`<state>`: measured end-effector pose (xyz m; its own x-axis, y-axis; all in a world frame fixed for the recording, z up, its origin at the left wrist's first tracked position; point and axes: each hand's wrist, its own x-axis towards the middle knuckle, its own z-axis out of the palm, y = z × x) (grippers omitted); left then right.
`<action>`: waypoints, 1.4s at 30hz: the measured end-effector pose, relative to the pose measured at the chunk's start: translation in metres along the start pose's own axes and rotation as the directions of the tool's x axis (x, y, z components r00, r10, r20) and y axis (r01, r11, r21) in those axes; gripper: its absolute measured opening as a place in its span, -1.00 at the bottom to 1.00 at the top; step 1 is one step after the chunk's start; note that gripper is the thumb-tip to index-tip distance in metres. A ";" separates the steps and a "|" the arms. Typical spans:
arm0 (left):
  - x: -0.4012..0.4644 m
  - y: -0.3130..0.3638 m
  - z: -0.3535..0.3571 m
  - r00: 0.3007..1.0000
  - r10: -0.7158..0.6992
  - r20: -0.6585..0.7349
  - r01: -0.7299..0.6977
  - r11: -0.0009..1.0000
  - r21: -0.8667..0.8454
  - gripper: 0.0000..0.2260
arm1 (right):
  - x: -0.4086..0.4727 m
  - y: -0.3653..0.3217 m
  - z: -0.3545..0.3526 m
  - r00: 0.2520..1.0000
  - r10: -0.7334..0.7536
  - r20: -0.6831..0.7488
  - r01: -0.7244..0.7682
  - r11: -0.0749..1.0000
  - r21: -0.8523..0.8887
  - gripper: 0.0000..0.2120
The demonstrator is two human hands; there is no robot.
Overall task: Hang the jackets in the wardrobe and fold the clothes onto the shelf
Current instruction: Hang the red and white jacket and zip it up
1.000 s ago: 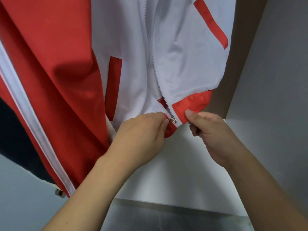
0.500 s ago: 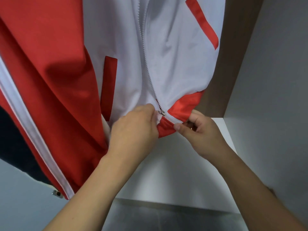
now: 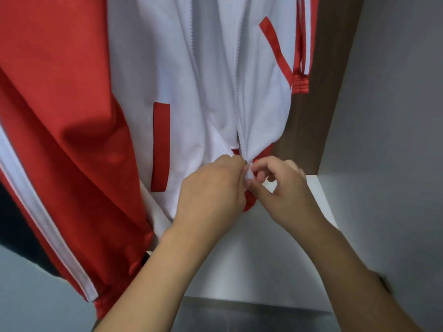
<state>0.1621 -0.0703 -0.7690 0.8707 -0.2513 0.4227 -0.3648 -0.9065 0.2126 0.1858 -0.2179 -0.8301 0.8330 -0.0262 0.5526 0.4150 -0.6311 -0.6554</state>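
A white and red jacket (image 3: 211,75) hangs inside the wardrobe, filling the upper left of the head view. Its front zipper (image 3: 239,97) runs down to the red hem. My left hand (image 3: 213,190) grips the hem's left side at the zipper's foot. My right hand (image 3: 280,188) pinches the hem's right side just beside it, thumb and forefinger on the white zipper tape. The zipper slider sits between my fingertips, mostly hidden. The jacket's red sleeve (image 3: 60,140) with white stripes hangs at the left.
The white wardrobe floor (image 3: 239,255) lies below my hands. A brown panel (image 3: 318,116) and a pale side wall (image 3: 383,140) stand at the right. Something dark (image 3: 16,226) hangs behind the red sleeve at the far left.
My view has dropped, so more of the jacket shows above. My hands have drawn closer together at the zipper's foot, and my right fingers now pinch the zipper tape.
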 end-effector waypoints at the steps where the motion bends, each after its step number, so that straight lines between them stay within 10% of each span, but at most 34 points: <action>1: 0.002 0.005 0.001 1.000 0.010 -0.016 -0.010 1.000 -0.004 -0.89 | 0.002 0.001 0.001 0.999 -0.018 -0.027 0.018 1.000 -0.018 -0.92; 14: 0.049 0.035 -0.061 0.990 0.056 0.127 -0.071 0.991 0.111 -0.92 | 0.033 -0.041 -0.013 0.974 0.052 -0.222 -0.034 0.996 0.084 -0.77; 22: 0.063 0.038 -0.084 0.984 0.091 0.150 -0.112 0.984 0.140 -0.88 | 0.028 -0.040 -0.035 0.995 0.069 -0.075 -0.061 0.994 0.096 -0.40; 42: 0.071 0.032 -0.085 0.976 0.069 0.207 -0.016 0.969 -0.247 -0.74 | 0.023 -0.031 -0.036 0.999 0.001 -0.035 0.001 0.998 0.067 -0.78</action>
<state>0.1848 -0.0884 -0.6576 0.8927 -0.3780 0.2453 -0.4491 -0.7902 0.4170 0.1786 -0.2268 -0.7785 0.8202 -0.0540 0.5696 0.4396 -0.5777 -0.6877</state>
